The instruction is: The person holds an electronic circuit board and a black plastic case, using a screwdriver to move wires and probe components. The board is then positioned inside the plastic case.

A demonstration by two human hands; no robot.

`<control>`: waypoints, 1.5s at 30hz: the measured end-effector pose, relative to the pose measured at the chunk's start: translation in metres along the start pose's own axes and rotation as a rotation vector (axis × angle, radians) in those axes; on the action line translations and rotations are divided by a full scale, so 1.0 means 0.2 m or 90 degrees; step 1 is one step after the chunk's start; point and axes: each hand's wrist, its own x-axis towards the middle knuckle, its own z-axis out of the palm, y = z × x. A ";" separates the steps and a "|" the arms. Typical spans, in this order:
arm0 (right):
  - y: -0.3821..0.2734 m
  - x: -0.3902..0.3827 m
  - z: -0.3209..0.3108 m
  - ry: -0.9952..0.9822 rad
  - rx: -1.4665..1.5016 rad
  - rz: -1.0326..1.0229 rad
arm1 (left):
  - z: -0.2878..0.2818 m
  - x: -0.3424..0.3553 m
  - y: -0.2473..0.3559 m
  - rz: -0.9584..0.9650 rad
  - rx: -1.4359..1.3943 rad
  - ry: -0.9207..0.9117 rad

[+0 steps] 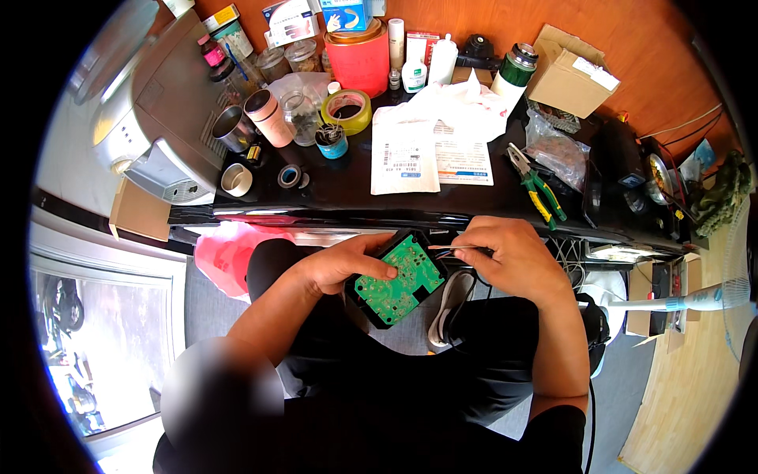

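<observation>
I see the green circuit board (399, 278) in its black casing over my lap, long axis slanting up-right — left hand (341, 265) gripping its left edge, right hand (513, 257) pinching thin wires (452, 249) just beside its upper-right corner.

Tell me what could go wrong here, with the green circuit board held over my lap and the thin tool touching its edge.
1. The green circuit board in its black casing is steadied only by the left hand above the lap, not on the black table; it might tip or drop.
2. The thin metal tool in the right hand could slip across the board.
3. The black cable hanging below may snag and tug the board.
</observation>
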 end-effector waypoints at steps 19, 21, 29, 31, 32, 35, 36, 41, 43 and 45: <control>-0.02 0.12 -0.06 -0.010 0.004 -0.098 | -0.01 0.00 0.02 -0.013 -0.071 -0.001; -0.01 0.12 -0.09 -0.044 0.007 -0.106 | 0.01 -0.01 0.03 -0.017 -0.078 -0.001; -0.06 0.11 -0.09 -0.059 -0.020 -0.132 | 0.02 -0.02 0.00 0.010 -0.043 -0.026; -0.08 0.11 -0.09 -0.053 -0.031 -0.128 | 0.00 -0.01 -0.01 0.012 -0.044 -0.025; -0.09 0.11 -0.09 -0.055 -0.036 -0.118 | 0.00 -0.02 -0.01 0.013 -0.054 -0.023; -0.08 0.11 -0.09 -0.050 -0.012 -0.105 | 0.01 -0.02 -0.02 0.026 -0.082 -0.017; -0.06 0.11 -0.08 -0.036 -0.005 -0.098 | 0.00 -0.02 -0.04 0.021 -0.093 -0.012; 0.02 0.17 -0.03 0.074 0.117 -0.001 | 0.01 0.01 -0.03 0.042 -0.198 0.017; 0.02 0.19 -0.01 0.087 0.151 0.033 | 0.01 0.00 -0.03 0.057 -0.208 0.013; 0.02 0.19 0.01 0.095 0.168 0.051 | 0.01 0.00 -0.03 0.073 -0.217 -0.016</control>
